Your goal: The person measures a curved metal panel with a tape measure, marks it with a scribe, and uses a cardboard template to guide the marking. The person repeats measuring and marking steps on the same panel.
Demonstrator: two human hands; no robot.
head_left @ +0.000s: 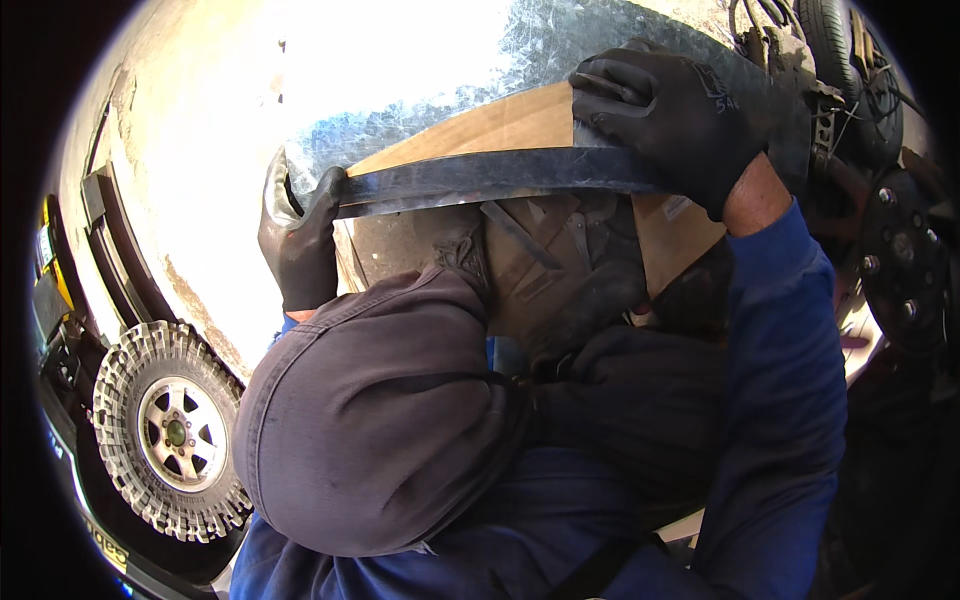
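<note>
A long dark metal strip (480, 175) runs crosswise in front of me. My left hand (300, 235), in a black glove, grips its left end, with the thumb toward the strip. At the strip's right end is my right hand (680, 125), also black-gloved, its fingers curled over the edge of the metal. Between strip and sheet shows a tan, cardboard-like piece (490, 125). Beyond it lies a large, shiny galvanized metal sheet (600, 50). What the right palm covers is hidden.
Below the strip, hand tools, among them pliers (592, 235) and a flat bar (522, 235), lie on a brown surface. An off-road wheel (180, 430) is at left. A black wheel hub (905, 245) and a tire (830, 45) are at right. A dark cap (370, 420) blocks the lower middle.
</note>
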